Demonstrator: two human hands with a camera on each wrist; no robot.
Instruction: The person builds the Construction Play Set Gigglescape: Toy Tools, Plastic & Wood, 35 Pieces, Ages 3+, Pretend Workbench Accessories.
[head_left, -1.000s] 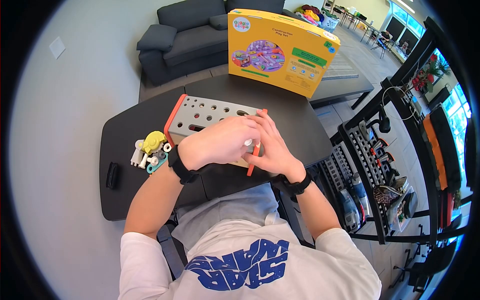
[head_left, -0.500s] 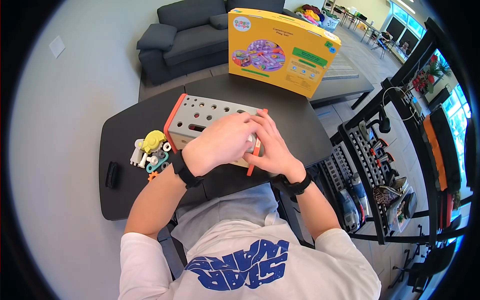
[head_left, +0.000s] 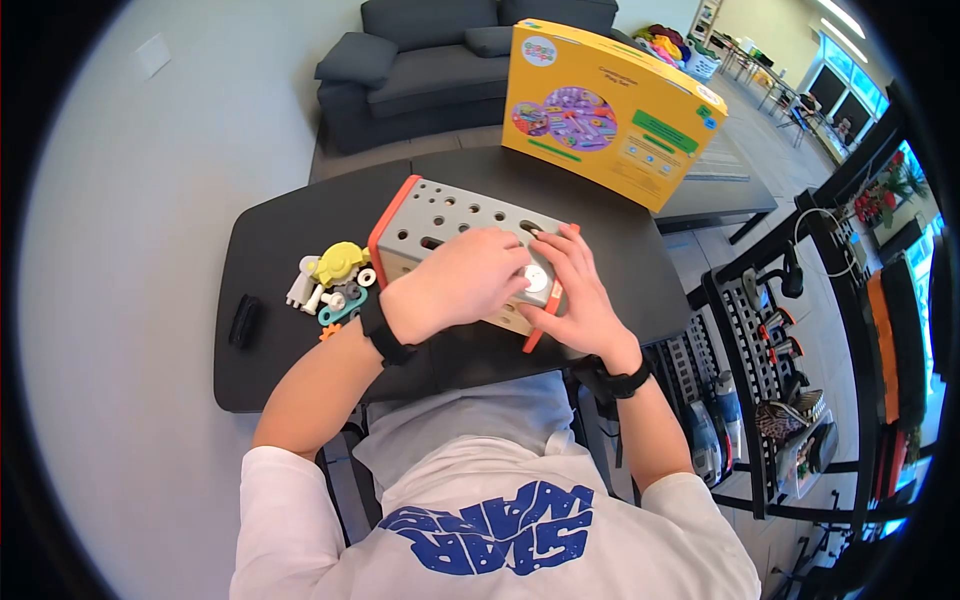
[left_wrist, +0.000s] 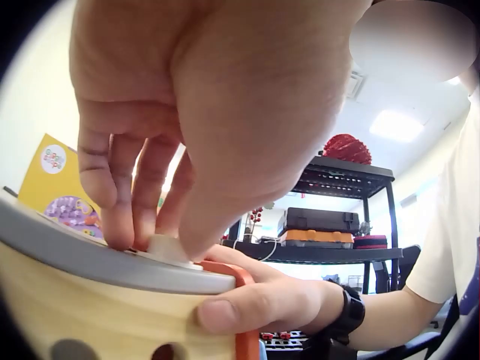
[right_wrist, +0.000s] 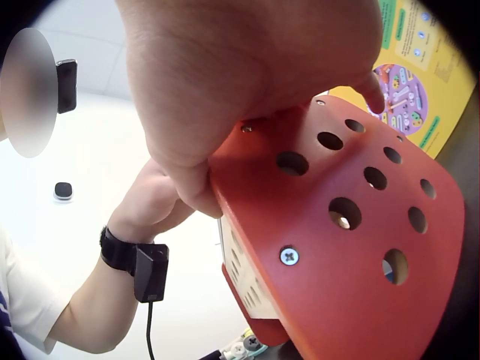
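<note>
A box-shaped toy workbench (head_left: pixel 455 205) lies on the table, with a grey holed top, pale wooden sides and red end panels (right_wrist: pixel 352 225). My left hand (head_left: pixel 458 282) arches over its top near the right end. Between thumb and fingers it pinches a white round plastic piece (left_wrist: pixel 166 247), whose wide disc shows against the grey surface in the head view. My right hand (head_left: pixel 578 290) grips the workbench's right end, fingers over the top and thumb (left_wrist: pixel 221 315) on the wooden side. In the right wrist view its palm lies over the red panel's edge.
Left of the workbench lies a pile of toy parts: a yellow piece (head_left: pixel 340 262), white bolts, a teal strip (head_left: pixel 345 308) and an orange gear (head_left: pixel 329 331). A black case (head_left: pixel 244 321) sits near the left edge. The yellow play-set box (head_left: pixel 610 110) stands behind, black shelving at right.
The head view has shifted, moving the scene rightward. The white disc beside my left fingers shows more fully than before. My right hand keeps its hold on the workbench's end.
</note>
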